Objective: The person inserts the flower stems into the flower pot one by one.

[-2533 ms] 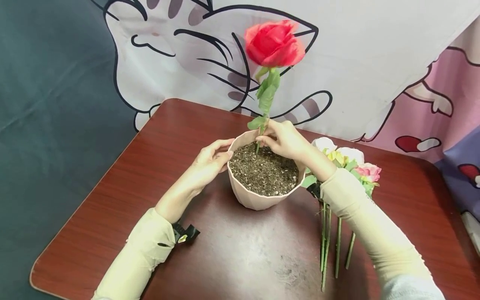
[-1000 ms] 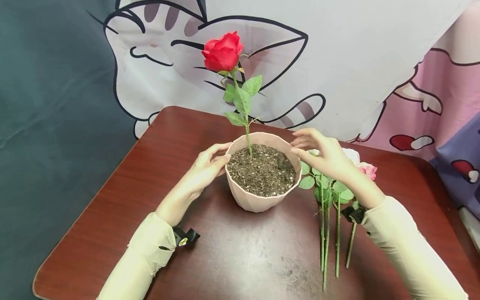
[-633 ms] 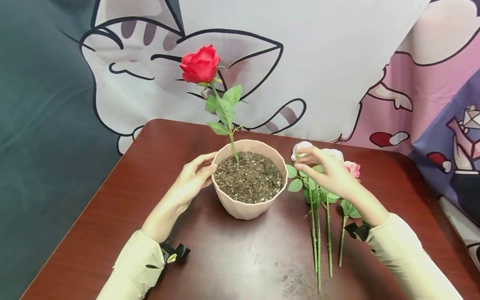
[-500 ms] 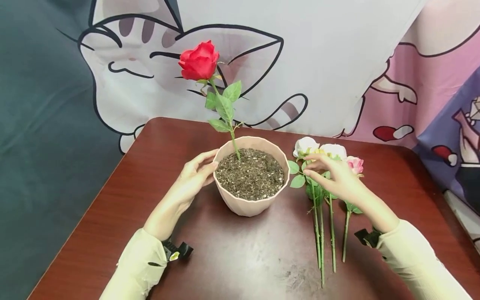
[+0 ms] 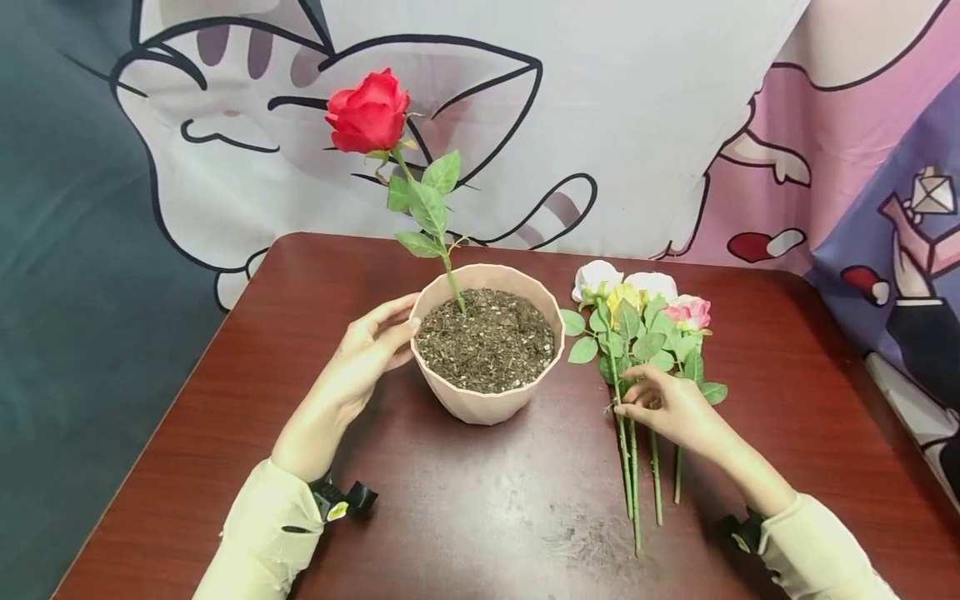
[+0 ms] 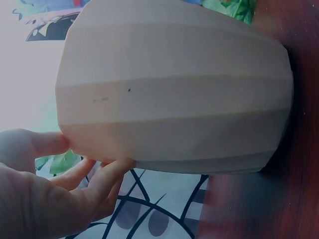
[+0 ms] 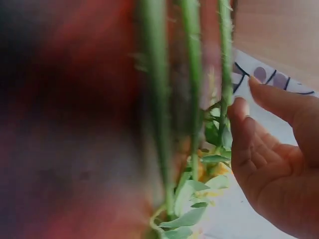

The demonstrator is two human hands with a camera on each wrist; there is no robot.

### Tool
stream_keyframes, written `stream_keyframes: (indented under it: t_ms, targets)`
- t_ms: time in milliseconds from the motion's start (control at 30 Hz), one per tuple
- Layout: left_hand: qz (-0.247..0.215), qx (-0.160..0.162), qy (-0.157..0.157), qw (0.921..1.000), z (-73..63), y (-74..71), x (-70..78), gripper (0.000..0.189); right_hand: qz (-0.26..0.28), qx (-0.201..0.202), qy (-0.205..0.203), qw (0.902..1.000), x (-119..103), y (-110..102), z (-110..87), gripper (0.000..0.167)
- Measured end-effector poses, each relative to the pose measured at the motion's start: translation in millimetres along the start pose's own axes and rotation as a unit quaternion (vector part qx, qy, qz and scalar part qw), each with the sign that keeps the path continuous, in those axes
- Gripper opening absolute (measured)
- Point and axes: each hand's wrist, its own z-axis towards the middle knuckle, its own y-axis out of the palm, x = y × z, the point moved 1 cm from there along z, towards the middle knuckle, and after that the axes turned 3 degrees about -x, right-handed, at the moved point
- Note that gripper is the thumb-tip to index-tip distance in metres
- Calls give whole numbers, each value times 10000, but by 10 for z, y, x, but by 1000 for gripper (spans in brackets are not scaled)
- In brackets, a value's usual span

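A red artificial rose (image 5: 369,112) stands tilted left in the soil (image 5: 487,342) of a pale pink faceted flowerpot (image 5: 480,407). My left hand (image 5: 367,354) holds the pot's left side, thumb at the rim and fingers against the outer wall; the left wrist view shows these fingers on the wall (image 6: 174,99). To the right lie several artificial flowers with white (image 5: 597,279), yellow (image 5: 624,298) and pink (image 5: 688,312) heads. Over their green stems (image 5: 622,454) is my right hand (image 5: 671,408), its thumb and fingers bent but apart, fingertips right by the leftmost stem.
The brown wooden table (image 5: 450,517) carries the pot and the loose flowers. A cloth printed with a cartoon cat (image 5: 480,125) hangs behind its back edge. Black wrist straps (image 5: 341,500) sit at both sleeve cuffs.
My right hand has let go of the rose stem, leaving it upright in the soil, and has moved right and down to the loose flowers. The left hand has stayed at the pot.
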Motion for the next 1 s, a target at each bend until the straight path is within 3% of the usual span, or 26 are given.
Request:
stream_keyframes:
  t_ms: [200,400,533,667,1000]
  targets:
    - [-55,64,-34,10000,-20,-58,-4,47,28,-193,623,9979,-12,84,4,37]
    - [-28,62,-3,10000,-11,4,-1,47,-111,-484,998,9938,-31,65,29,33]
    - [-37,70,0,10000,-3,34,8,46,713,-844,1149,9872,47,58,32,31]
    - [-28,65,2,10000,-5,31,9,46,1754,-1171,1278,9691,107,66,17,33]
    - [-67,31,30,10000,-11,25,12,47,2187,-1279,1454,9564,85,76,-2,33]
